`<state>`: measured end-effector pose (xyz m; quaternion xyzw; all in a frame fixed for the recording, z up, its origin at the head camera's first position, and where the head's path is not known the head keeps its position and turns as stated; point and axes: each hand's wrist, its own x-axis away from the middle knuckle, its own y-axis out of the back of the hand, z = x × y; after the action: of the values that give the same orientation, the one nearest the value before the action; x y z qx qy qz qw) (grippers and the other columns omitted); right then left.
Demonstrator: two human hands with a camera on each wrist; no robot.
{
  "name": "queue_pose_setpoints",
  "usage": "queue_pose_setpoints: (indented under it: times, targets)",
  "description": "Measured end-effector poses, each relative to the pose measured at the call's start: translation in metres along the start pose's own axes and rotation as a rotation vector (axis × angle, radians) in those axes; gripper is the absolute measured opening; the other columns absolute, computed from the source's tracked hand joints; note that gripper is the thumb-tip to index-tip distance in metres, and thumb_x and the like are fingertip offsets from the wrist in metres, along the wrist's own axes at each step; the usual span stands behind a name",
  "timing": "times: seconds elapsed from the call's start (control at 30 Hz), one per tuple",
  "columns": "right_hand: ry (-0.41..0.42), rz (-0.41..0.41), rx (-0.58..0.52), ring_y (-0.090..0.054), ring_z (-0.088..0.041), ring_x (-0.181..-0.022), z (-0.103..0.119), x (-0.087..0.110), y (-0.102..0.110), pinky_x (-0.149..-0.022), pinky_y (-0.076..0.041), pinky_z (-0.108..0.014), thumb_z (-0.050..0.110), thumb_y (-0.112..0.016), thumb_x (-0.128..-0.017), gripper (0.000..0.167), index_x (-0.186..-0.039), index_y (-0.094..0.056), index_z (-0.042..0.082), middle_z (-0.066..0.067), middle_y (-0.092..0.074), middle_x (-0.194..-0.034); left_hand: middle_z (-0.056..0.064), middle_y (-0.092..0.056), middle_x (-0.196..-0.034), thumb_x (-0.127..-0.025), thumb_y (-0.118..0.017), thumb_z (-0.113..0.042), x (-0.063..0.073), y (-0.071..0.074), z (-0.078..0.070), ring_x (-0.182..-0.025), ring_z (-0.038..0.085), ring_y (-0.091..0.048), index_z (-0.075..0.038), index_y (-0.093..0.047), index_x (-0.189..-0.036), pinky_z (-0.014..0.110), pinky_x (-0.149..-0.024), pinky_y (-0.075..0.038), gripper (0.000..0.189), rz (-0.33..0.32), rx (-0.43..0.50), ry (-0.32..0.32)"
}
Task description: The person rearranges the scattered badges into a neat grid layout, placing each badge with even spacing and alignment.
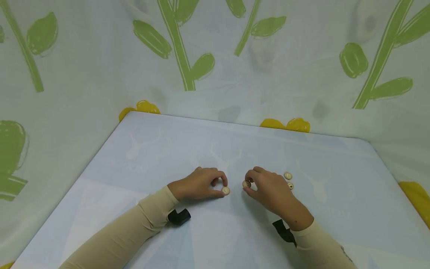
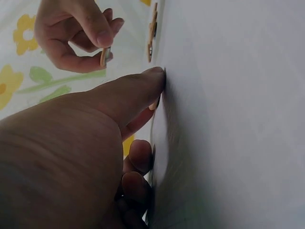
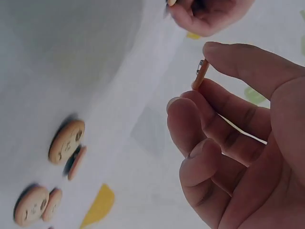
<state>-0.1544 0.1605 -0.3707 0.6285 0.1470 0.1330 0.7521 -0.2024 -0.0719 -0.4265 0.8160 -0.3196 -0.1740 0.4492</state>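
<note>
Between thumb and index finger, my left hand [image 1: 203, 183] pinches a small round wooden disc [image 1: 226, 190] at the tabletop. Only a sliver of that wooden disc [image 2: 153, 105] shows past the thumb in the left wrist view. My right hand [image 1: 270, 188] holds a second wooden disc [image 1: 246, 184] by its edges, raised off the table and apart from the first. Seen nearly edge-on in the right wrist view, this disc [image 3: 202, 75] has a small metal piece on one side. The right hand's other fingers are loosely curled.
Just right of the right hand lie more wooden discs [image 1: 287, 175]. Several show in the right wrist view, some discs [image 3: 66, 141] with faces drawn on them. The pale table [image 1: 161, 130] ends at a leaf-patterned curtain [image 1: 107, 56]. Black wrist mounts [image 1: 179, 217] sit under both sleeves.
</note>
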Motion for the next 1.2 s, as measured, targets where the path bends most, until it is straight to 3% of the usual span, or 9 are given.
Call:
queue_pose_setpoints:
  times: [0.5,1.2]
  targets:
    - [-0.015,-0.124,-0.017,-0.044,-0.008,-0.056,-0.030,0.008,0.008,-0.050,-0.038,-0.023,0.018,-0.076,-0.087,0.012,-0.093,-0.069,0.011,-0.002,-0.066,-0.090,-0.009,-0.052,-0.080,-0.090,-0.074,-0.040,0.004,0.001,-0.004,-0.075,0.005,-0.049,-0.037,-0.067,-0.104,0.035,-0.080,-0.033,0.016,0.010,0.019,0.009]
    - [-0.137,-0.057,-0.092,-0.055,-0.017,-0.070,-0.076,0.002,0.015,-0.059,-0.045,-0.030,0.020,-0.074,-0.090,0.019,-0.103,-0.070,0.007,-0.009,-0.070,-0.099,-0.008,-0.053,-0.080,-0.089,-0.074,-0.040,0.001,0.002,-0.001,-0.077,0.005,-0.050,-0.036,-0.069,-0.101,0.039,-0.084,-0.033,0.014,-0.001,0.049,-0.007]
